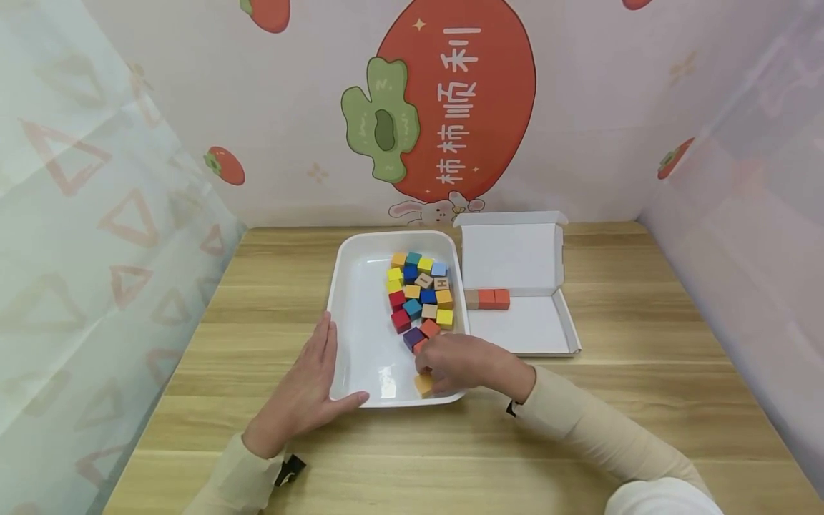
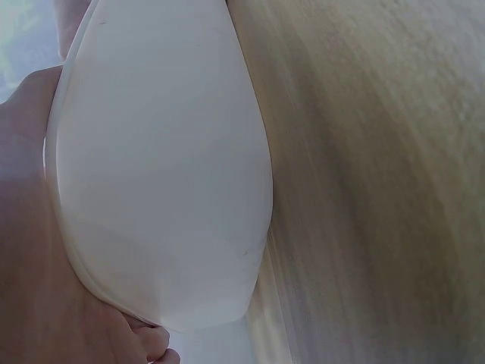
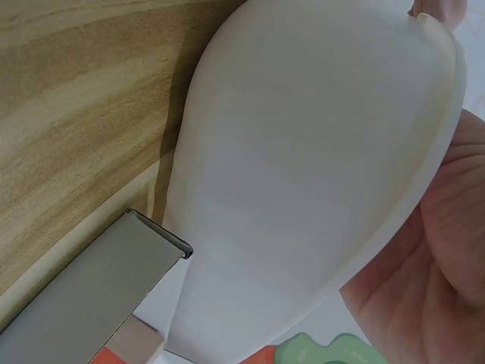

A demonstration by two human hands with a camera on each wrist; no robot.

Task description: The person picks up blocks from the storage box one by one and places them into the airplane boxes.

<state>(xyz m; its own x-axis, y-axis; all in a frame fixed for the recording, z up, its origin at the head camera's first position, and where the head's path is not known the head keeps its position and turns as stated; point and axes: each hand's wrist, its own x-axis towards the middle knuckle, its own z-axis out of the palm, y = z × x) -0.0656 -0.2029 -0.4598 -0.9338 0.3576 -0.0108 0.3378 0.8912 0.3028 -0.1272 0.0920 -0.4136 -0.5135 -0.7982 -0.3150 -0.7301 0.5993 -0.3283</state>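
A cube in the tray reads "H"; the wall, "柿柿顺利".

White tray, smooth outer wall across the middle of the view, curved sides narrowing toward the lower end, a few faint small marks, raised rim at left. Left hand, laid along the rim and touching it, fingertips at the lower edge beside the tray, a further bit of skin at upper left, which part unclear. Wood-grain tabletop, tan and brown, blurred streaks, filling the right side beneath the tray; pale bluish background, blurred, upper left corner
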